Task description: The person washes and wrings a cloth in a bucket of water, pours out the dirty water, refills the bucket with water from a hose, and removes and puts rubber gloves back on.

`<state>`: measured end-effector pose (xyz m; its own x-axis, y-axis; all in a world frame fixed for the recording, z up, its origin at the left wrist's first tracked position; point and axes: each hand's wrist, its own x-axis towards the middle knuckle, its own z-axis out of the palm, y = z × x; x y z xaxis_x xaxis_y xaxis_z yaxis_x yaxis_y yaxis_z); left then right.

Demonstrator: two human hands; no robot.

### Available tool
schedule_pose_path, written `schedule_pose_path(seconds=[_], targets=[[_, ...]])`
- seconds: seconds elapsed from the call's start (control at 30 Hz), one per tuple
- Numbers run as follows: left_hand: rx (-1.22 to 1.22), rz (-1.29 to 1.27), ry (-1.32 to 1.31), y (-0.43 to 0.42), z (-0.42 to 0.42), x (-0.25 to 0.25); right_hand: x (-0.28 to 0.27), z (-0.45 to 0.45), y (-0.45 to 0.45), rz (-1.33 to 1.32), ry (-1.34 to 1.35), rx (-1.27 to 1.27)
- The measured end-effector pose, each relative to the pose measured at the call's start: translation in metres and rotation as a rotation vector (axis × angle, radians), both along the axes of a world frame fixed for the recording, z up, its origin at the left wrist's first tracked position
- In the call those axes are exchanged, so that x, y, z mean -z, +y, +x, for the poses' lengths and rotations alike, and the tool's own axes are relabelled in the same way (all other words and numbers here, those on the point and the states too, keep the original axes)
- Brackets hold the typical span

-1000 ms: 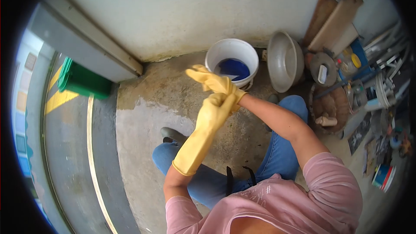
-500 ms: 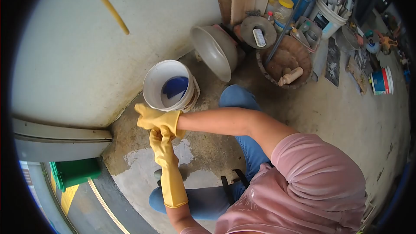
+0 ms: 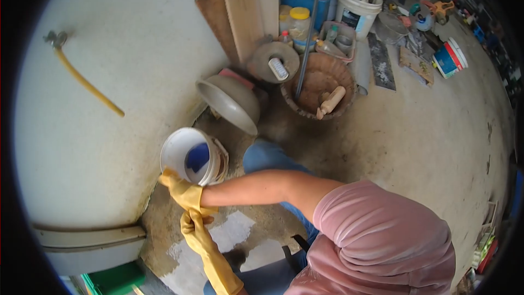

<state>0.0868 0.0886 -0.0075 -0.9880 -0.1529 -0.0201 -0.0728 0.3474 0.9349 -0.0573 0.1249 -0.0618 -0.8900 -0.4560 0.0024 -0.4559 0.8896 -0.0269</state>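
Yellow rubber gloves cover both hands. My right hand [image 3: 183,188] is stretched out beside the near rim of a white bucket [image 3: 177,150], and its glove's cuff is bunched at the wrist. Just below it, my left hand [image 3: 197,229] pinches the edge of that cuff; the left glove reaches well up the forearm. Inside the bucket lies something blue [image 3: 197,157].
A grey metal basin [image 3: 232,106] leans behind the bucket. Beyond it stand a brown round basin [image 3: 314,87] with a bottle [image 3: 332,100], wooden boards [image 3: 243,16] and a bucket of tools [image 3: 357,13]. A yellow hose [image 3: 87,82] hangs from a wall tap.
The view has swung right, so the bucket now appears lower and further left, and the wall tap has come into view. My left hand still grips the right glove's cuff.
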Motion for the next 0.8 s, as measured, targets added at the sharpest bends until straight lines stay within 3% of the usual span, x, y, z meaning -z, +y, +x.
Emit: schedule_pose_path(seconds=[0.07, 0.1, 0.2, 0.23, 0.33, 0.5, 0.73, 0.8], targets=[[0.003, -0.026, 0.033, 0.013, 0.0, -0.009, -0.022, -0.004, 0.019, -1.619, -0.341, 0.086], [0.008, -0.087, 0.011, 0.018, -0.001, -0.015, -0.031, -0.002, 0.029, -1.903, -0.643, -0.148], [0.138, -0.142, 0.005, 0.012, -0.009, -0.016, -0.016, -0.064, 0.012, -1.724, -1.246, -0.665], [0.165, -0.107, 0.012, 0.015, -0.011, -0.017, -0.027, -0.064, 0.016, -1.751, -1.536, -0.512], [0.244, -0.067, 0.029, 0.021, -0.023, -0.027, -0.039, -0.066, 0.029, -2.017, -1.904, -0.27], [0.369, -0.095, 0.098, 0.008, -0.061, 0.002, -0.038, -0.066, 0.053, -2.163, -1.77, -0.17], [0.484, 0.119, -0.585, 0.006, -0.074, 0.013, -0.019, -0.055, 0.076, -2.016, -1.343, -0.058], [0.524, -0.076, -0.651, 0.02, -0.066, -0.01, -0.01, -0.046, 0.086, -1.86, -1.16, -0.023]])
